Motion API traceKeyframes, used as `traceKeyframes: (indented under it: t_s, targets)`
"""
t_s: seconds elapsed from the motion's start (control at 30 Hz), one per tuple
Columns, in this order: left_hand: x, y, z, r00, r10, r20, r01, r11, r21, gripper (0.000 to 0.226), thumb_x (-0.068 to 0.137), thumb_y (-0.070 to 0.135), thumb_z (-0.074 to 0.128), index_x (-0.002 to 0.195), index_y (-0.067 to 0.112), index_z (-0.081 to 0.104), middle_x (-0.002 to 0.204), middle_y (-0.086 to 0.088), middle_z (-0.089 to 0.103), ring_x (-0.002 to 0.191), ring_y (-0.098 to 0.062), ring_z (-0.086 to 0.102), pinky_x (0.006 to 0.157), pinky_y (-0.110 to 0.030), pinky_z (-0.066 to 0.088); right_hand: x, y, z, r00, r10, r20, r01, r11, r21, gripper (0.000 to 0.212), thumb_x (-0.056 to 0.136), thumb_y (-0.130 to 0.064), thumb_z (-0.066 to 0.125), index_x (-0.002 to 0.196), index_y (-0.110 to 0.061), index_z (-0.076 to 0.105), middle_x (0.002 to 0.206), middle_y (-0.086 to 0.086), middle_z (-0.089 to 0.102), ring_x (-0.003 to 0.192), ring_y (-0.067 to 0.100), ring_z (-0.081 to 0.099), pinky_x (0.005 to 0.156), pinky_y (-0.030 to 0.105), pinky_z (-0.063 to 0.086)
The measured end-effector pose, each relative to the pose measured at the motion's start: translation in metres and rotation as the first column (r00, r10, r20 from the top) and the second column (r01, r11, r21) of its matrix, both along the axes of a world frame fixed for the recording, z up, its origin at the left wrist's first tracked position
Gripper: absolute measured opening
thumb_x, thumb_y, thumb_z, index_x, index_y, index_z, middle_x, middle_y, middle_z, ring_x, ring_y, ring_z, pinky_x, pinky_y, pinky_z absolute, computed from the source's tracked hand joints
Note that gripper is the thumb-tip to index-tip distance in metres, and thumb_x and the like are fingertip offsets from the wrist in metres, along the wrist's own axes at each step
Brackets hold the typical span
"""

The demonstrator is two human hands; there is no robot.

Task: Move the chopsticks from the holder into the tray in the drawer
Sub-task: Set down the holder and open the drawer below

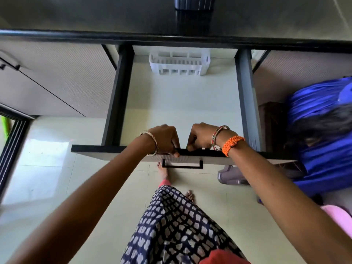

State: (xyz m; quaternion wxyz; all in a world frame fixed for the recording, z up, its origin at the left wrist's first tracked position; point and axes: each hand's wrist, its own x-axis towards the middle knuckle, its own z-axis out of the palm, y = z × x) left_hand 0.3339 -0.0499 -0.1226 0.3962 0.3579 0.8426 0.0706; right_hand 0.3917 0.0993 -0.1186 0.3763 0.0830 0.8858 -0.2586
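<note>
The drawer (181, 103) stands pulled far out below the black counter edge, its pale floor bare. A white slotted plastic tray (179, 63) sits at the drawer's back, partly under the counter. On the counter top above it stands a dark striped holder (194, 3), cut off by the frame's top edge; no chopsticks show. My left hand (164, 140) and my right hand (202, 138) both curl over the top rim of the drawer front (114, 149), side by side near its middle, just above the black handle (182, 164).
Closed cabinet fronts flank the drawer on both sides. A second person in blue clothing (323, 140) crouches close at the right, beside a grey plastic stool (230, 175). My feet stand on the pale tiled floor under the drawer front. A dark door frame is at the far left.
</note>
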Motion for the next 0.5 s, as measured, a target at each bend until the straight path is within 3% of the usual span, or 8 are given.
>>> traceKeyframes:
  t_s: [0.1,0.23,0.33,0.4,0.5]
  targets:
    - [0.025,-0.011,-0.001,0.999,-0.035,0.027,0.036,0.999,-0.028,0.027,0.067,0.033,0.076,0.093,0.029,0.073,0.101,0.006,0.075,0.097,-0.014,0.068,0.084,-0.026,0.053,0.022,-0.013,-0.005,0.997,0.045,0.065,-0.044,0.999,-0.01,0.019,0.084,-0.016,0.068,0.102,-0.018,0.074,0.102,0.004,0.072,0.079,0.015,0.06,0.058,0.021,0.048]
    - [0.038,-0.022,-0.004,0.998,-0.07,-0.008,0.07,0.997,-0.028,0.028,0.073,0.035,0.07,0.101,0.032,0.071,0.105,0.012,0.073,0.101,-0.01,0.065,0.072,-0.021,0.044,0.036,-0.015,-0.011,0.996,0.055,0.071,-0.05,0.996,-0.072,0.022,0.084,-0.023,0.067,0.105,-0.02,0.074,0.101,0.0,0.072,0.081,0.013,0.06,0.063,0.023,0.048]
    - [0.024,-0.022,0.001,0.989,-0.08,0.127,0.081,0.997,0.003,0.029,0.079,0.034,0.066,0.107,0.026,0.069,0.111,0.005,0.072,0.106,-0.011,0.064,0.087,-0.023,0.048,0.026,-0.002,-0.01,0.989,0.125,0.076,-0.115,0.985,-0.128,0.025,0.089,-0.018,0.061,0.111,-0.017,0.072,0.108,0.003,0.073,0.085,0.011,0.061,0.076,0.026,0.048]
    - [-0.003,-0.016,0.006,0.981,-0.055,0.188,0.042,0.997,0.072,0.033,0.082,0.032,0.065,0.113,0.019,0.067,0.115,-0.002,0.07,0.107,-0.015,0.063,0.097,-0.021,0.043,0.008,0.011,-0.008,0.996,0.092,-0.004,-0.091,0.991,-0.096,0.027,0.091,-0.012,0.058,0.115,-0.012,0.069,0.115,0.005,0.071,0.097,0.013,0.063,0.087,0.025,0.047]
    - [-0.066,0.003,-0.002,0.997,0.074,-0.029,-0.064,0.966,0.249,0.035,0.084,0.025,0.064,0.117,0.012,0.063,0.119,-0.007,0.067,0.108,-0.022,0.064,0.093,-0.019,0.041,-0.039,0.034,-0.013,0.975,-0.041,-0.22,0.046,0.999,0.02,0.03,0.089,-0.008,0.057,0.117,-0.008,0.068,0.124,0.008,0.066,0.119,0.02,0.059,0.1,0.025,0.042]
